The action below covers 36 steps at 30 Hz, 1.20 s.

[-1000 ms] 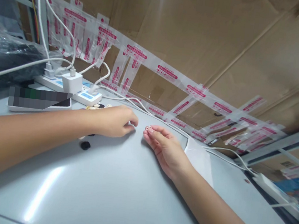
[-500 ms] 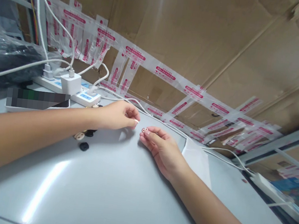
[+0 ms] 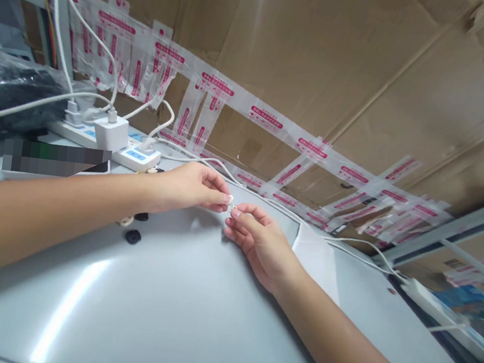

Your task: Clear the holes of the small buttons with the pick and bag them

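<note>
My left hand (image 3: 200, 187) pinches a small white piece (image 3: 230, 200) between thumb and fingertips. Close beside it, my right hand (image 3: 257, 237) grips another small pale ring-like piece (image 3: 233, 208) between thumb and index finger. The two pieces are nearly touching; whether they meet is too small to tell. Both hands are above the grey table (image 3: 192, 315). Below my left forearm lie a black round piece (image 3: 133, 237), a cream ring (image 3: 126, 221) and another black piece (image 3: 142, 216), partly hidden by the arm.
A white power strip (image 3: 137, 157) with a white charger (image 3: 112, 133) and cables stands at the back left, near a phone-like device (image 3: 97, 165). A white sheet (image 3: 318, 260) lies right of my hands. Behind is a taped cardboard box (image 3: 283, 46).
My left hand has moved slightly right, bringing its white piece up to the one in my right hand. The view has shifted slightly.
</note>
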### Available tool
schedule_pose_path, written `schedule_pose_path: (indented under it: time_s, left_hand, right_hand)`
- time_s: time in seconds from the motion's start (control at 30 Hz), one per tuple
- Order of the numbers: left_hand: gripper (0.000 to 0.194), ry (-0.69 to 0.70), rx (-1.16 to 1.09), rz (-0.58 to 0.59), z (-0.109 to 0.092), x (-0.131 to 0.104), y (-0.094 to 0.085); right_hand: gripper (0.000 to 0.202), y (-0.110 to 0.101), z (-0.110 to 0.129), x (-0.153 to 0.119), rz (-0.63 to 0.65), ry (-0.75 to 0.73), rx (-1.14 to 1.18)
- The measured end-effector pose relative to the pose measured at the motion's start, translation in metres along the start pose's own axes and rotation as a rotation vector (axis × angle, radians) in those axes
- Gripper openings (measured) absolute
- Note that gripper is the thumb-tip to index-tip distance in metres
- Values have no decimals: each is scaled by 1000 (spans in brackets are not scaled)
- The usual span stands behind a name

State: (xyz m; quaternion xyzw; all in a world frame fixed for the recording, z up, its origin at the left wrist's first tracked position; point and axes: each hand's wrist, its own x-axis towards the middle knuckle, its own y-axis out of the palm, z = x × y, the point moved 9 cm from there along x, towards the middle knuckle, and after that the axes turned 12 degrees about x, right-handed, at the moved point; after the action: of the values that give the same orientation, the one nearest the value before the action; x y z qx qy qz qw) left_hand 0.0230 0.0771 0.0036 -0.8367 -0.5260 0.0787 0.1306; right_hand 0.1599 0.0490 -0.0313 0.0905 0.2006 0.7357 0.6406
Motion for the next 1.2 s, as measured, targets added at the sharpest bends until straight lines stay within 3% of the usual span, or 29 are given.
schedule_pose_path:
  time_s: [0.43, 0.8, 1.2]
  left_hand:
    - [18, 94, 212, 20, -8, -2, 0]
    - [19, 134, 416, -99, -15, -5, -6]
    - [17, 143, 384, -63, -10, -1, 2]
  right_hand:
    - [30, 1, 1, -1, -32, -23, -73]
    - [24, -1, 1, 1, -26, -58, -76]
    - [31, -3, -1, -1, -80, -36, 68]
